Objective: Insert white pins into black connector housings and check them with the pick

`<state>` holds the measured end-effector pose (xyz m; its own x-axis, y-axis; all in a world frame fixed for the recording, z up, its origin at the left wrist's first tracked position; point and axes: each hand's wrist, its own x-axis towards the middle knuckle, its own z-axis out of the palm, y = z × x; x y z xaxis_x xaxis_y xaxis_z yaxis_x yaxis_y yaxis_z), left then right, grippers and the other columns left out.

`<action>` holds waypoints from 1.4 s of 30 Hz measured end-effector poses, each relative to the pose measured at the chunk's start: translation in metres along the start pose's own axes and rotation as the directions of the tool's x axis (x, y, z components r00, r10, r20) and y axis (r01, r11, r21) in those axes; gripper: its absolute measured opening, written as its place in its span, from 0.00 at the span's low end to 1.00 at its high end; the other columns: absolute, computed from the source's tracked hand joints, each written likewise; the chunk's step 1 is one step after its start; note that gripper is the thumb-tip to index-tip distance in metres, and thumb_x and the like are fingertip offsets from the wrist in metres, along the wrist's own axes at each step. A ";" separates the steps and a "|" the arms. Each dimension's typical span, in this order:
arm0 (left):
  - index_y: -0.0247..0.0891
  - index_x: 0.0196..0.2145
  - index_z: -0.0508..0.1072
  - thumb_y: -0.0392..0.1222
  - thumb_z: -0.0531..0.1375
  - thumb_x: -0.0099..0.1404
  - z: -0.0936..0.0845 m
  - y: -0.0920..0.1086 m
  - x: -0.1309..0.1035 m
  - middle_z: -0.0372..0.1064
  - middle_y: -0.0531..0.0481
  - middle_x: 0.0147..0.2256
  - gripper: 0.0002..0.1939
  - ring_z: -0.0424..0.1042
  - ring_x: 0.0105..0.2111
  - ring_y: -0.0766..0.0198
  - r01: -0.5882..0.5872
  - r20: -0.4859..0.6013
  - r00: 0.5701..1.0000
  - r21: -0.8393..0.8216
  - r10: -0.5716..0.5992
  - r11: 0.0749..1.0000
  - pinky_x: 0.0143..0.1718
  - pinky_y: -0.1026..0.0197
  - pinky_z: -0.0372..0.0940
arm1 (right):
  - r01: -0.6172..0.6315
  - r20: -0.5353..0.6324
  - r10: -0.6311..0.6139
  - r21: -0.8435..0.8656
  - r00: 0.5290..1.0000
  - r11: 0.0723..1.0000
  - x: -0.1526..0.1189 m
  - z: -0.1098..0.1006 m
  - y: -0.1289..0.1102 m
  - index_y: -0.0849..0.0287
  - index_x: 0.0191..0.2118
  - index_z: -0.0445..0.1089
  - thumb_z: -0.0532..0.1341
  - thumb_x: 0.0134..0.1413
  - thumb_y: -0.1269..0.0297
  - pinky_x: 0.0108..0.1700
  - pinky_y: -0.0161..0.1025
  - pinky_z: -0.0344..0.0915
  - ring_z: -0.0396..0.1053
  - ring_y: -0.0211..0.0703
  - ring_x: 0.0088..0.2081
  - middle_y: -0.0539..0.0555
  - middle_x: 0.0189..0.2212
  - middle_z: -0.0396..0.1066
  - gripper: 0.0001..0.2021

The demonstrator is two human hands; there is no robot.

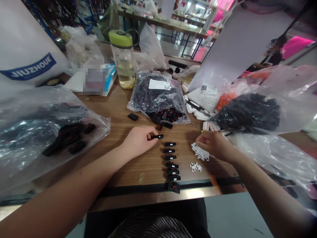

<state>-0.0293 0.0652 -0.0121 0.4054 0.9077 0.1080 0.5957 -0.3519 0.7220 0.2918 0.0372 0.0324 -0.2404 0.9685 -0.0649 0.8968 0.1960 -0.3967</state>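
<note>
My left hand (140,140) pinches a black connector (159,136) with a white dot on its face. My right hand (215,143) rests at the upper right edge of a pile of small white pegs (201,152), fingers pressed together; whatever they hold is too small to make out. A smaller group of white pegs (195,167) lies below that pile. Between the hands runs a column of several black connectors (170,157), most with white dots. At the table's front edge sits another black connector (174,186) with a red mark.
Behind the hands lies an open plastic bag of black connectors (153,96), some spilling out. A green-lidded bottle (125,66) stands behind it. Large plastic bags lie at left (49,132) and right (252,112). One loose black connector (133,116) lies near my left hand.
</note>
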 end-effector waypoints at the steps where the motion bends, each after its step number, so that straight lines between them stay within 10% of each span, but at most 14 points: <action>1: 0.41 0.33 0.78 0.39 0.62 0.58 0.000 0.000 0.000 0.73 0.54 0.26 0.05 0.69 0.25 0.65 -0.004 -0.002 1.000 0.006 0.004 1.000 0.30 0.62 0.60 | -0.005 0.005 0.005 0.042 1.000 0.999 0.003 0.000 -0.008 0.57 0.27 0.74 0.63 0.52 0.61 0.29 0.35 0.61 0.68 0.39 0.24 0.50 0.23 0.74 0.08; 11: 0.41 0.33 0.78 0.37 0.63 0.58 -0.003 0.006 -0.003 0.71 0.55 0.25 0.05 0.67 0.25 0.66 0.006 0.010 1.000 0.002 -0.006 1.000 0.27 0.64 0.57 | 0.375 0.003 -0.377 0.102 0.926 0.921 0.054 0.032 -0.101 0.58 0.33 0.74 0.61 0.58 0.67 0.47 0.44 0.61 0.69 0.43 0.38 0.52 0.34 0.73 0.04; 34: 0.41 0.33 0.78 0.37 0.63 0.57 -0.004 0.006 -0.001 0.73 0.54 0.27 0.05 0.70 0.28 0.63 -0.004 0.024 1.000 0.026 0.004 1.000 0.29 0.62 0.61 | 0.559 0.064 -0.560 -0.223 0.826 0.798 0.046 0.034 -0.116 0.57 0.35 0.79 0.59 0.59 0.70 0.47 0.47 0.53 0.67 0.47 0.40 0.55 0.35 0.76 0.10; 42: 0.40 0.28 0.74 0.35 0.63 0.53 -0.012 0.010 -0.005 0.73 0.55 0.25 0.03 0.70 0.25 0.64 -0.069 0.099 0.993 0.012 0.068 0.998 0.27 0.63 0.61 | 0.433 -0.049 -0.445 -0.155 0.894 0.888 0.077 0.018 -0.091 0.57 0.42 0.78 0.58 0.57 0.70 0.46 0.45 0.61 0.71 0.48 0.42 0.56 0.39 0.77 0.12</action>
<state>-0.0338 0.0601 0.0028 0.5114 0.8547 0.0888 0.5743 -0.4169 0.7046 0.1847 0.0912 0.0471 -0.5959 0.7863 0.1630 0.7495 0.6175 -0.2386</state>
